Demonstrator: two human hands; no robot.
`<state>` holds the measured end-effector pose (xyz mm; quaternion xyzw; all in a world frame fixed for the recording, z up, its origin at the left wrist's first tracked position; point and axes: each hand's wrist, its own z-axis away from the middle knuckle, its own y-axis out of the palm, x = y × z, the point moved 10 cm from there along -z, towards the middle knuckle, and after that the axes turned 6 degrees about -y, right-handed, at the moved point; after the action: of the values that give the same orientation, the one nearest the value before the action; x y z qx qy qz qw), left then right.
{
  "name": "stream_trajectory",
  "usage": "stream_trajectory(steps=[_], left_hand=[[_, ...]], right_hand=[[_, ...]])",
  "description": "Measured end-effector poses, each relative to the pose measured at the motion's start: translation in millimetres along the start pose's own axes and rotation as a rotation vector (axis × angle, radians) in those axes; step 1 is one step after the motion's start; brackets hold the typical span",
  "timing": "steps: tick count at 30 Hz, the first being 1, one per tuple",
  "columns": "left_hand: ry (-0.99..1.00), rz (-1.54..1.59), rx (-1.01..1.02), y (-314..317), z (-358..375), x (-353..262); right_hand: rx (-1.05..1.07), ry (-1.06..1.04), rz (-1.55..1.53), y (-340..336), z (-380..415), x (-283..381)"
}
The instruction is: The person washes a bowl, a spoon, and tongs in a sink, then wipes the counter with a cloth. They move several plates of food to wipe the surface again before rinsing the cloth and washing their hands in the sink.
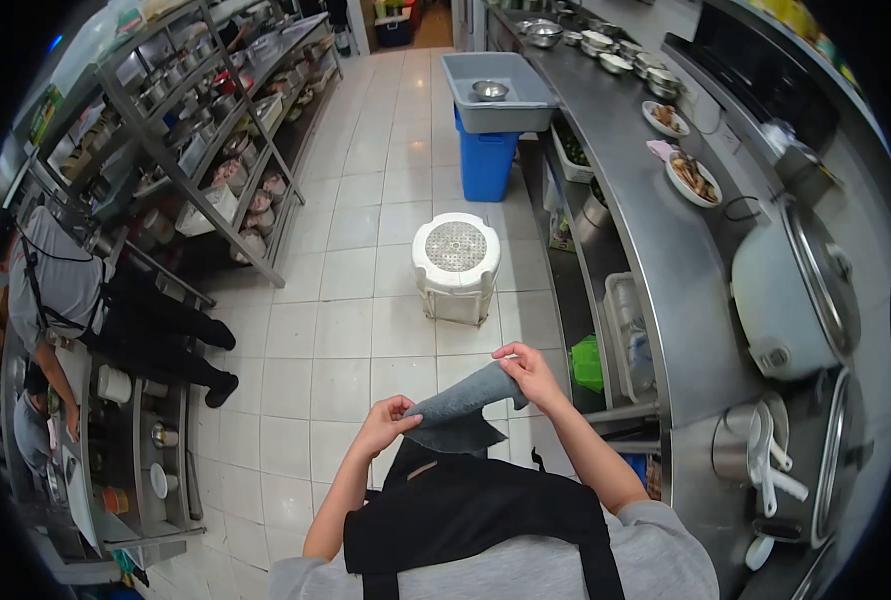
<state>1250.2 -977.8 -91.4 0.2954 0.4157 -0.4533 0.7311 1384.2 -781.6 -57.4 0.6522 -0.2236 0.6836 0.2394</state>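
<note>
In front of my black apron (466,510) I hold a grey-blue cloth (461,400) stretched between both hands. My left hand (388,425) pinches its left end between thumb and fingers. At the upper right end, my right hand (531,375) grips the cloth with the fingers closed on it. The upper part looks folded over, and a lower flap hangs down with a pointed corner.
Ahead stands a white stool (456,255); beyond it a grey tub (501,95) rests on a blue bin (486,165). A steel counter (656,240) on the right bears a rice cooker (791,290) and dishes. Left are shelves (181,165) and a co-worker (76,280).
</note>
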Motion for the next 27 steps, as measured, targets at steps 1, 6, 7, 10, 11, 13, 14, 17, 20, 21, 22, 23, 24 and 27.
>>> stream_trajectory(steps=[1, 6, 7, 10, 11, 13, 14, 17, 20, 21, 22, 23, 24, 27], left_hand=[[0.032, 0.007, -0.065, -10.6, -6.8, -8.3], [0.157, -0.051, -0.392, -111.0, -50.3, -40.9], [0.125, 0.003, -0.474, -139.6, -60.0, -44.9], [0.127, 0.004, -0.614, -220.5, -94.2, -65.6], [0.193, 0.058, -0.693, -249.0, -103.1, -79.2], [0.268, 0.109, -0.748, -285.7, -132.8, -124.2], [0.316, 0.084, -0.745, -299.5, -150.1, -147.8], [0.383, 0.053, -0.668, -303.1, -197.2, -211.5], [0.425, -0.007, -0.543, -290.8, -238.6, -245.5], [0.436, -0.054, -0.488, -282.5, -249.3, -251.8], [0.433, -0.054, -0.479, -280.2, -255.2, -252.4], [0.394, -0.062, -0.45, -276.9, -261.4, -248.7], [0.362, -0.07, -0.422, -275.3, -267.6, -245.3], [0.33, -0.048, -0.42, -282.3, -282.4, -237.2]], right_hand=[[0.008, -0.006, 0.004, -1.3, -18.4, -2.8], [-0.066, 0.031, 0.035, -35.2, -106.8, -19.1], [-0.086, 0.014, -0.004, -44.8, -124.4, -17.5], [-0.136, 0.038, 0.244, -72.4, -164.2, -15.8], [-0.151, 0.062, 0.366, -77.4, -173.4, -13.9], [-0.252, 0.13, 0.481, -89.1, -191.4, -10.0], [-0.318, 0.203, 0.604, -99.0, -198.9, -9.3], [-0.388, 0.301, 0.683, -112.8, -215.9, -16.7], [-0.427, 0.337, 0.708, -121.8, -220.0, -51.0], [-0.435, 0.347, 0.709, -124.0, -221.1, -59.1], [-0.449, 0.358, 0.718, -126.8, -222.1, -66.3], [-0.463, 0.363, 0.728, -130.9, -224.0, -72.0], [-0.474, 0.359, 0.728, -133.6, -229.0, -71.6], [-0.527, 0.363, 0.665, -140.1, -239.3, -69.1]])
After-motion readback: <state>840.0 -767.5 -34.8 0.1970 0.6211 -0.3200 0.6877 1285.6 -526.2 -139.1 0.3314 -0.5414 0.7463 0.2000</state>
